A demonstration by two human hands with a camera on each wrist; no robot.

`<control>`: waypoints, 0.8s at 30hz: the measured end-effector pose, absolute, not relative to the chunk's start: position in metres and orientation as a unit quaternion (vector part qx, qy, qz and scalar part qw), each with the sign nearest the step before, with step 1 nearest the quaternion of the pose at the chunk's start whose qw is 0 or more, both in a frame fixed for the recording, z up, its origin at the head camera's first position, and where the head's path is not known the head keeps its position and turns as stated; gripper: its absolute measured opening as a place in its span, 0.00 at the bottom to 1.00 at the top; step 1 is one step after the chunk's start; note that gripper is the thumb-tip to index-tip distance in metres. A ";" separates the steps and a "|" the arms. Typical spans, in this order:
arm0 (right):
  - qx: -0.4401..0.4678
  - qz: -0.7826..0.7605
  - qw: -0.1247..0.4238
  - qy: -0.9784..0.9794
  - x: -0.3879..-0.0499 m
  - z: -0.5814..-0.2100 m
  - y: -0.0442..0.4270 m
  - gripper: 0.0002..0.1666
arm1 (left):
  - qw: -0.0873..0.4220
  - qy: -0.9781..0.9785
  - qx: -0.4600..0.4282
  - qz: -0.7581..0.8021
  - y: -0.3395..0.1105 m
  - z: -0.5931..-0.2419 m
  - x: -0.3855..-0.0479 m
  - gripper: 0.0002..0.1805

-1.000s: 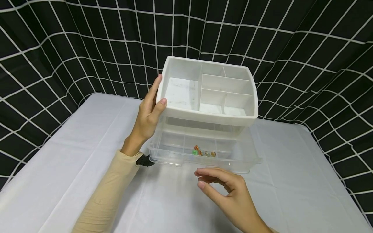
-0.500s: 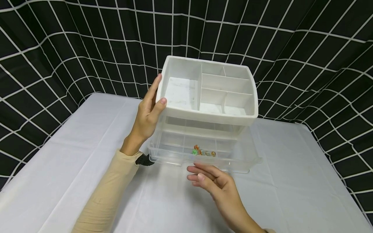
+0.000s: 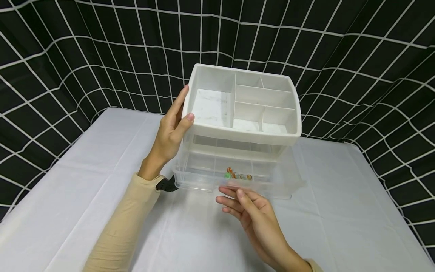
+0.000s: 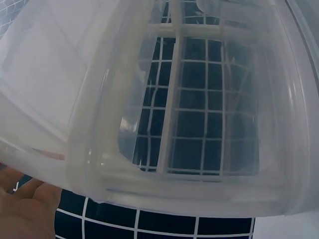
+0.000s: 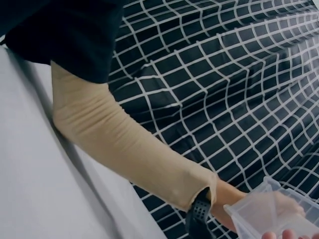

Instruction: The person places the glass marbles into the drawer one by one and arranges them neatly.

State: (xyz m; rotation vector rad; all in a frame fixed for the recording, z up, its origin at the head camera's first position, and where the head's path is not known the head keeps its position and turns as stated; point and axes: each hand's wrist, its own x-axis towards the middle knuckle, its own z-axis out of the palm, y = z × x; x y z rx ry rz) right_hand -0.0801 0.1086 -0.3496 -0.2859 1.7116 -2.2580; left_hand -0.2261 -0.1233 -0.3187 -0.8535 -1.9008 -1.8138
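Note:
A white desktop organizer [image 3: 244,135] with a divided top tray sits mid-table. My left hand [image 3: 168,134] grips its left side, thumb over the rim. Below the tray, a clear drawer [image 3: 193,184] is pulled out toward me, holding several glass marbles [image 3: 234,175], one green and others orange or clear. My right hand [image 3: 256,215] is at the drawer's front, fingers extended and fingertips against its edge; the exact contact is blurred. Clear plastic walls [image 4: 199,196] fill the left wrist view, beside left-hand fingers [image 4: 30,211]. Right-hand fingertips [image 5: 288,234] show beside the drawer in the right wrist view.
A white cloth [image 3: 91,181] covers the table. Dark curtain with a white grid [image 3: 153,49] rises behind and at both sides. A black strap [image 5: 198,216] circles the left wrist below a beige sleeve [image 5: 134,144].
My right hand has moved up and left to the drawer's front and turned, with its thumb closer to the other fingers. The left hand keeps its hold on the organizer.

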 end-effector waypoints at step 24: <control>-0.073 -0.802 0.086 0.587 -0.124 -0.351 0.094 0.21 | 0.148 -0.675 -0.322 -0.647 -0.133 -0.313 -0.223 0.34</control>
